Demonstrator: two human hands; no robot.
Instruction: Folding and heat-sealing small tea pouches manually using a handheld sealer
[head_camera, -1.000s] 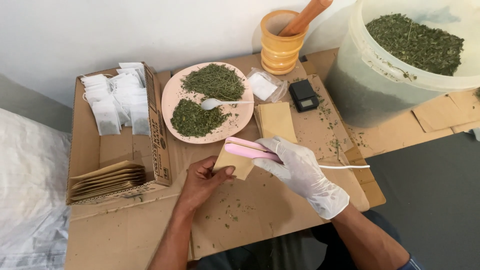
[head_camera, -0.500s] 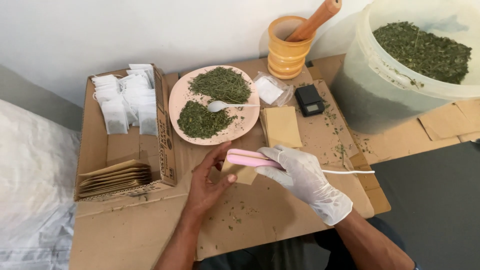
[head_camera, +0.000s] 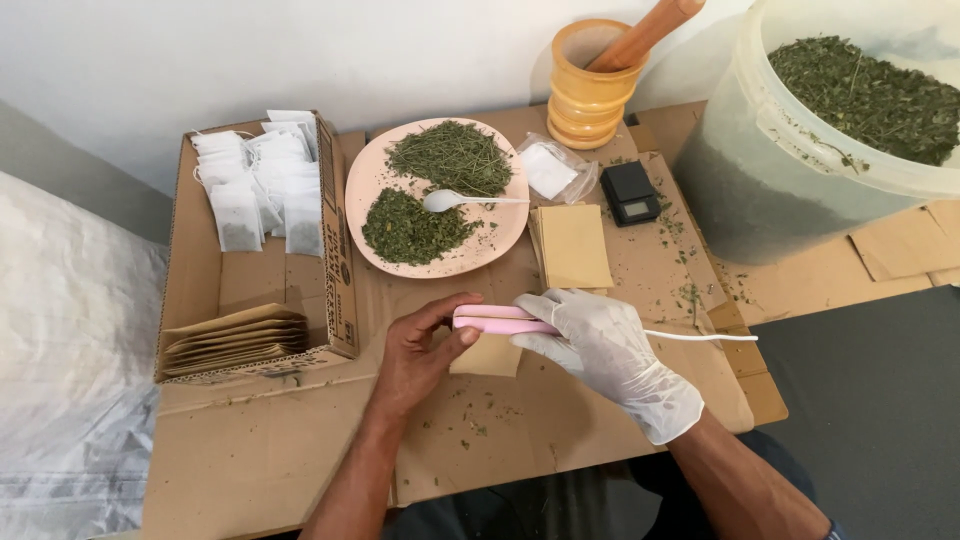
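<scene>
Box (head_camera: 200, 290) at left: filled white sachets (head_camera: 255, 190) at back, flat brown envelopes (head_camera: 235, 340) in front. Left hand (head_camera: 425, 350), bare, fingers pinching tip of pink sealer (head_camera: 495, 320). Brown pouch (head_camera: 487, 355) lies under sealer, on cardboard. Right hand (head_camera: 600, 345), gloved, wrapped around sealer body, cord (head_camera: 700, 337) trailing right. Judgement: keep pouch edge square under sealer, press evenly, keep fingers off hot strip.
</scene>
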